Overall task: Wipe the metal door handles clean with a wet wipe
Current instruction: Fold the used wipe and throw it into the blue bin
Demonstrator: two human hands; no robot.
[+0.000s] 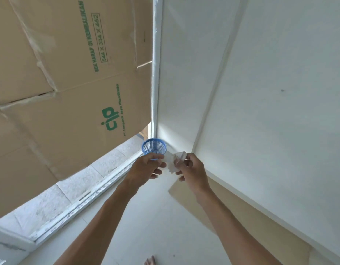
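Both my hands are stretched out in front of me over the floor corner. A crumpled white wet wipe is held between them. My right hand pinches the wipe with curled fingers. My left hand has curled fingers at the wipe's left edge; whether it grips the wipe I cannot tell. Right behind my left hand a small blue mesh basket stands on the floor in the corner. No metal door handle is in view.
Large taped cardboard boxes with green print fill the left. A white wall runs along the right, with a flat brown board lying at its foot. A sliding-door track crosses the floor at the left. My bare toes show at the bottom.
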